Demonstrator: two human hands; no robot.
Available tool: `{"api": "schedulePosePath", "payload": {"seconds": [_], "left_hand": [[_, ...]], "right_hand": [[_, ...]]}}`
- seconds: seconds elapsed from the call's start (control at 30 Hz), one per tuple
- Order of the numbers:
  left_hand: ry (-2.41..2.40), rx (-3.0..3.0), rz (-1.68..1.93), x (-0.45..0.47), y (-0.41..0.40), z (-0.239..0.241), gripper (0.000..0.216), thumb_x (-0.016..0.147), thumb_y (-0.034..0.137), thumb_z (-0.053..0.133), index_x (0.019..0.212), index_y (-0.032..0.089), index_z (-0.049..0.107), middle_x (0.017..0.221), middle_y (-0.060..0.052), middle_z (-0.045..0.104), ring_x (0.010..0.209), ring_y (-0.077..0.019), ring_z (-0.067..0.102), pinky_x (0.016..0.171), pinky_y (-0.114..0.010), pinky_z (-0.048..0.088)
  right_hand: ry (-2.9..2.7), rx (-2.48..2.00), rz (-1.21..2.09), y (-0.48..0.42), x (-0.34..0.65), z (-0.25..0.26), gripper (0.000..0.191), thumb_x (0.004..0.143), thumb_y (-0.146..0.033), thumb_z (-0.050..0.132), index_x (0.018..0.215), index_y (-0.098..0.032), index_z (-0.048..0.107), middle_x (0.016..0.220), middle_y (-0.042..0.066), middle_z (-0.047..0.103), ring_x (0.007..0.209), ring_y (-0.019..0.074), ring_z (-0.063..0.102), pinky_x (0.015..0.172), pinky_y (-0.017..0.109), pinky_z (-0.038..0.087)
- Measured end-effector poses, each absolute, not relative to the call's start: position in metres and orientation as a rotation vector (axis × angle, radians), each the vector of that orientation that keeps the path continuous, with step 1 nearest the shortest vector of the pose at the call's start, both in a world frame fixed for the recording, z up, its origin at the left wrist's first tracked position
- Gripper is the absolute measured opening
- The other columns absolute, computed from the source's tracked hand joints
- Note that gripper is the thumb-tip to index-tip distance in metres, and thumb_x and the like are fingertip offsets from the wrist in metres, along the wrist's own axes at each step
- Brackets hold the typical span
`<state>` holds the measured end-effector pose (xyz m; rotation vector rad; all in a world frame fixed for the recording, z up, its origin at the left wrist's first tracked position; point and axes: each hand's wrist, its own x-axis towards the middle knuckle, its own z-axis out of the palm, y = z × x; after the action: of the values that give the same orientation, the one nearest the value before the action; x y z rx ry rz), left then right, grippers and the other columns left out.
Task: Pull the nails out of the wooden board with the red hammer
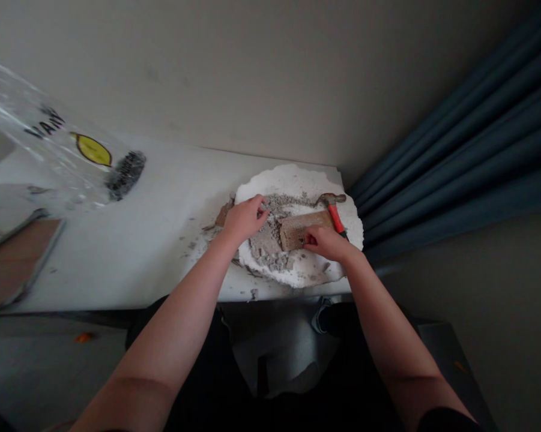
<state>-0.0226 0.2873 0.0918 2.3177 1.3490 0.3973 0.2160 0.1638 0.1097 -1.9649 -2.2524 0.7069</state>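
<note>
A white foam sheet (297, 180) with ragged edges lies at the right end of the white table (139, 252). On it sit grey crumbled rubble (270, 243) and a brown brick-like block (299, 228). My left hand (245, 217) rests on the rubble with its fingers curled, pinching at grey bits. My right hand (326, 242) is closed on the near right end of the brown block. A hammer (334, 210) with a red handle lies just beyond my right hand on the foam.
A clear plastic bag (67, 156) with a yellow label and dark contents lies at the table's left. A wooden board with a metal edge (18, 258) sits far left. Blue curtains (468, 156) hang at the right. The wall is close behind the table.
</note>
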Motion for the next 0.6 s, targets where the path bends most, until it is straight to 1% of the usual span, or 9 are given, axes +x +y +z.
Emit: {"api": "schedulePosePath", "payload": {"seconds": [0.37, 0.6], "left_hand": [[1.345, 2.312, 0.389, -0.0224, 0.2878, 0.0896, 0.034, 0.098, 0.036, 0.057, 0.129, 0.023, 0.061, 0.107, -0.008, 0.076, 0.105, -0.0281, 0.069, 0.087, -0.035, 0.050], [1.341, 2.324, 0.401, -0.0239, 0.2891, 0.0893, 0.033, 0.097, 0.035, 0.057, 0.128, 0.023, 0.061, 0.109, -0.008, 0.076, 0.102, -0.0273, 0.070, 0.085, -0.035, 0.051]], "right_hand": [[-2.296, -1.892, 0.700, 0.1643, 0.2179, 0.1083, 0.008, 0.089, -0.012, 0.064, 0.084, -0.018, 0.061, 0.082, 0.002, 0.064, 0.070, 0.0145, 0.050, 0.065, 0.027, 0.032], [-2.265, -1.836, 0.757, 0.1674, 0.2227, 0.1025, 0.009, 0.084, -0.011, 0.063, 0.082, -0.018, 0.060, 0.078, 0.000, 0.062, 0.068, 0.0140, 0.050, 0.063, 0.027, 0.032]]}}
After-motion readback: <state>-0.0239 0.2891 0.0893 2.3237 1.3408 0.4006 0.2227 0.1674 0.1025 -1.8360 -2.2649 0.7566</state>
